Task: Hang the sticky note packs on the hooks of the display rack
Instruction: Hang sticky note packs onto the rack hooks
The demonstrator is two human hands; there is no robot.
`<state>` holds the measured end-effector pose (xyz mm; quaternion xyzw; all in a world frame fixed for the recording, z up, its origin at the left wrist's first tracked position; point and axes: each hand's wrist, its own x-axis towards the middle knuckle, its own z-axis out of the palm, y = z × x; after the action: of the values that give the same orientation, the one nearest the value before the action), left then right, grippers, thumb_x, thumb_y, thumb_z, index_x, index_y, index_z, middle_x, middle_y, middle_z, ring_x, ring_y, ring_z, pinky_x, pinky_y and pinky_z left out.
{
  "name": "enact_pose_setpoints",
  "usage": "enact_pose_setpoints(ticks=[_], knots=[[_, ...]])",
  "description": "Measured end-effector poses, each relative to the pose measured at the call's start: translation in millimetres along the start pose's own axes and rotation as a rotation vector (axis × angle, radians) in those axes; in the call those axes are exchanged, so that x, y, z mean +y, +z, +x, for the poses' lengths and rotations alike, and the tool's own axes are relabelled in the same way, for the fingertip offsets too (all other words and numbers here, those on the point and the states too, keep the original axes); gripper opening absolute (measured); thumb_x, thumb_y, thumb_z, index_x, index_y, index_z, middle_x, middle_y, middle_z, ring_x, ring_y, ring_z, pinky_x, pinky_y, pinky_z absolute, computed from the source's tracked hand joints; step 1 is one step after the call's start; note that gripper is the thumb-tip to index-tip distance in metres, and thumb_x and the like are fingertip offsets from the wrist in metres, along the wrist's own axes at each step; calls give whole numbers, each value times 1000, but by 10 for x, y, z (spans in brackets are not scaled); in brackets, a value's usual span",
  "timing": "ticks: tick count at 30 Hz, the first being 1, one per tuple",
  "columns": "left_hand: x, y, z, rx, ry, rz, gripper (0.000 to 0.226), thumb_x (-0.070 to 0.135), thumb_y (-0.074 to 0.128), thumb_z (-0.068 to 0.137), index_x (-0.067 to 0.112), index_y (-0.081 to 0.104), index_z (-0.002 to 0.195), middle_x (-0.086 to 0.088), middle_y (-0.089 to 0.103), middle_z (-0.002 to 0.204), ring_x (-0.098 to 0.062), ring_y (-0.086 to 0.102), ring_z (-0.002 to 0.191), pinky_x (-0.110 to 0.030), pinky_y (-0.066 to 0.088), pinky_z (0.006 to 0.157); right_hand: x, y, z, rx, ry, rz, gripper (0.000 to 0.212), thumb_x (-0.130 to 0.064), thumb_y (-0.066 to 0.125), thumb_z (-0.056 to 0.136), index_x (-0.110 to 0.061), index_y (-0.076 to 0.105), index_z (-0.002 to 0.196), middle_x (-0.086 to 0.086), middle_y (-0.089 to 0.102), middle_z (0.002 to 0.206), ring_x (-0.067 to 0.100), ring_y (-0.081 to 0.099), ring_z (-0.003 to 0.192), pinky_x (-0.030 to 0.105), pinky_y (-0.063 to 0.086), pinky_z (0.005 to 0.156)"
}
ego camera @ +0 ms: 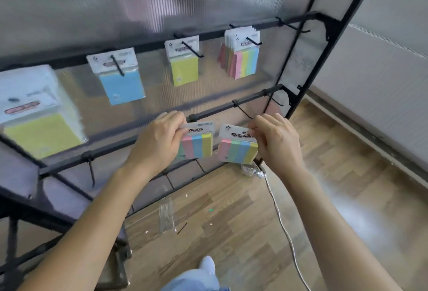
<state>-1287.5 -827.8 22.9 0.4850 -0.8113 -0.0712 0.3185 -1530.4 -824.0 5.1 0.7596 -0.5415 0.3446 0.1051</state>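
The left hand (pixel 159 139) is closed in a pinch on the header card of the left striped pack (pixel 196 146). The right hand (pixel 275 140) is pinched likewise on the right striped pack (pixel 238 150). Both packs are held side by side at the lower rail (pixel 215 110) of the display rack (pixel 323 59), toward its right end. Whether either header is yet threaded cannot be told. A bare hook (pixel 242 110) is mounted just above. On the upper rail (pixel 148 45), a blue pack (pixel 120 82), a yellow pack (pixel 184 63) and a striped bunch (pixel 243 59) are already hung. The end hook (pixel 294 27) is unfilled. The task is judged partly done.
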Motion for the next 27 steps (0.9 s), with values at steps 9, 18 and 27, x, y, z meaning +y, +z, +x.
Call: enact_pose_setpoints(ticks=[9,18,27], knots=[[-183,319,1044,9,8,31,24,0,55,88,12,41,73,3,44,70,-18,44,67,-21,32,53,832,308,910,61,22,36,20,-18,42,84,-10,57,73,0,55,70,19,41,71,29,35,60],[-177,638,1572,88,-72,91,32,0,56,87,15,32,72,14,31,64,-3,33,56,-19,25,48,1414,485,1624,80,-52,113,21,-21,49,89,-8,59,77,2,56,70,26,47,67,28,33,61],[-30,881,1821,142,-214,188,28,-1,57,86,14,37,72,5,40,67,-18,42,62,-16,27,52,1736,665,2056,32,-199,274,10,-9,56,85,-8,57,74,1,60,72,16,39,65,27,31,60]])
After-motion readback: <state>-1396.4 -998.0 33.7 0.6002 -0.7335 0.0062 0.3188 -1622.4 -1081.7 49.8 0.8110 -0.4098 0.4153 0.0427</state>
